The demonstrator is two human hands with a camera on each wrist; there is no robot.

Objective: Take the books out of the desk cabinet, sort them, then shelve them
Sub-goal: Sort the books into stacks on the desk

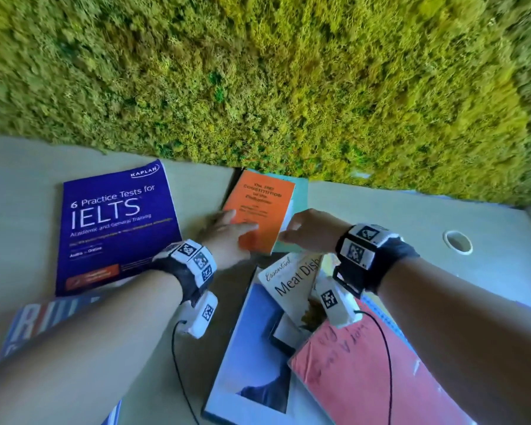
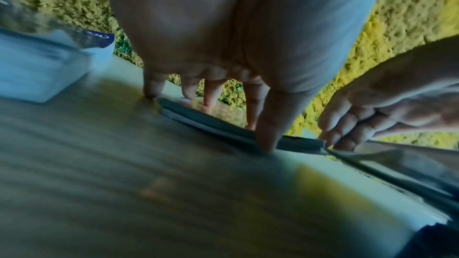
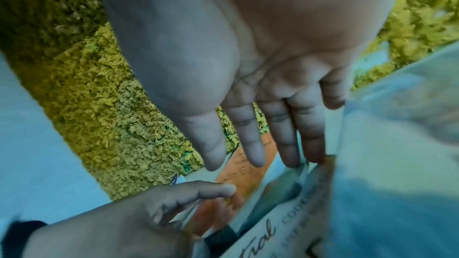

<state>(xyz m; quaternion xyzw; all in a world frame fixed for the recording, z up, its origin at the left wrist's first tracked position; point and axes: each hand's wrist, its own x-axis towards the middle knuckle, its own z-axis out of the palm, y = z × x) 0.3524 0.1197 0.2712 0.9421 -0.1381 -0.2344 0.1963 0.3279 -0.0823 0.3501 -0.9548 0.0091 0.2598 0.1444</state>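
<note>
A thin orange book lies flat on the desk, on top of a teal book whose right edge and far corner show. My left hand rests on the orange book's near left corner, fingers spread and fairly straight on the cover, thumb at its near edge. My right hand is at the book's right edge; its fingers reach down straight, tips at the books' edges. Neither hand has the book lifted.
A large blue IELTS book lies to the left. A white "Meat Dishes" cookbook, a blue-and-white book and a pink folder overlap near me. A red-lettered book is under my left forearm. A moss wall backs the desk; a cable hole is at right.
</note>
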